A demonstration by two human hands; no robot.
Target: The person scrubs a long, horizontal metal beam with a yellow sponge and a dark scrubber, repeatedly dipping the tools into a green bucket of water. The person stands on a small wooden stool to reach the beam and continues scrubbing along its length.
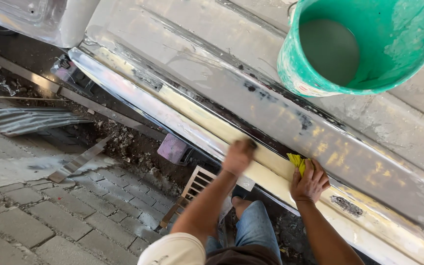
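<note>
Panel (pixel 212 73): sanded metal, grey with yellow filler patches, running diagonally.
On panel: green bucket (pixel 393 44), holding cloudy water; yellow cloth (pixel 298 162).
Pavement (pixel 50 221): grey bricks.
On pavement: metal strip (pixel 77 162), corrugated sheet (pixel 28 119), wooden rack (pixel 192 191).

Grey paving bricks (pixel 35 216), dirt strip (pixel 123 142), daylight.

The left hand (pixel 238 156) presses something dark against the cream-coated vehicle panel (pixel 271 118), the right hand (pixel 310 181) pins a yellow cloth (pixel 296 162) there; a green bucket (pixel 364 44) holding pale liquid sits above.
</note>
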